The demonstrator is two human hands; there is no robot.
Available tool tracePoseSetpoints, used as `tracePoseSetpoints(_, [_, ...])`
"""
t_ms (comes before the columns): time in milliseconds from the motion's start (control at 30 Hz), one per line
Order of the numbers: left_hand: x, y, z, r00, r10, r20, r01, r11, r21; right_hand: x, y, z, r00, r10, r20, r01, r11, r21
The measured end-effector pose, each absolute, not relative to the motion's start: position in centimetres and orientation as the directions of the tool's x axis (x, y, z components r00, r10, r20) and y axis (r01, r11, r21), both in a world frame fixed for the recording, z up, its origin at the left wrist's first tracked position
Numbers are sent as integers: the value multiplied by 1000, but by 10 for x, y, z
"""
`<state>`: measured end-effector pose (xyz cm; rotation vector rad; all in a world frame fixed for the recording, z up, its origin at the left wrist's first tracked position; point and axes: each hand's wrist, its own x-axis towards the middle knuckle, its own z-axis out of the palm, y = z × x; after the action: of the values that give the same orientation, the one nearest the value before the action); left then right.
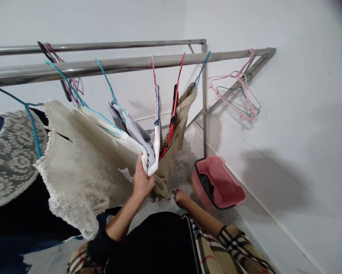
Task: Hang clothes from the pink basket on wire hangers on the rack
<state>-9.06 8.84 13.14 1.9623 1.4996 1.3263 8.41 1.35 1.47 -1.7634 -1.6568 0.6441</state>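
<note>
My left hand [143, 180] grips the edge of a white garment [156, 146], its fingers wrapped round the cloth below a pink hanger [154, 87]. The trimmed edge of a cream garment [102, 152] on a blue hanger [79, 99] lies against the same hand. Lower and to the right, my right hand [181, 198] is in the air with loosely bent fingers and nothing visible in it. Nearby hang a grey garment [135, 127], a red garment with a patterned part [165, 142] and khaki trousers [178, 129].
A metal clothes rack [125, 64] spans the view, with a second bar [116, 46] behind. Pink and green spare hangers [246, 95] hang at its right end. A pink basket [230, 186] with dark cloth inside stands by the wall. A lace garment [13, 156] hangs far left.
</note>
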Motion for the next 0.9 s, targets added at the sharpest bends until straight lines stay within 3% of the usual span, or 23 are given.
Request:
tracePoseSetpoints(133, [-89, 87, 130, 31, 897, 441, 569, -379, 730, 104, 48, 41, 144, 988, 55, 625, -48, -779])
tracePoseSetpoints(200, [-88, 84, 130, 42, 904, 425, 566, -372, 736, 99, 62, 71, 163, 968, 190, 414, 108, -904])
tracePoseSetpoints(300, [-86, 80, 131, 75, 902, 426, 560, -391, 730, 75, 70, 118, 91, 932, 351, 95, 343, -935])
tracePoseSetpoints(400, [-84, 77, 133, 111, 887, 448, 543, -431, 720, 50, 72, 139, 70, 936, 345, 6, 345, -938])
tracePoseSetpoints(633, [-86, 71, 124, 89, 842, 533, 517, -496, 697, 91, 71, 104, 297, 925, 238, 249, 166, -954])
tracePoseSetpoints(733, [-87, 68, 117, 106, 864, 491, 518, -470, 715, 137, 69, 78, 426, 881, 207, 401, 22, -916])
tracePoseSetpoints(833, [-89, 65, 115, 125, 890, 439, 499, -439, 748, 177, 71, 48, 524, 839, 149, 436, -113, -893])
tracePoseSetpoints(900, [-92, 61, 119, 152, 897, 416, 483, -434, 760, 192, 75, 29, 498, 864, 73, 501, -218, -838])
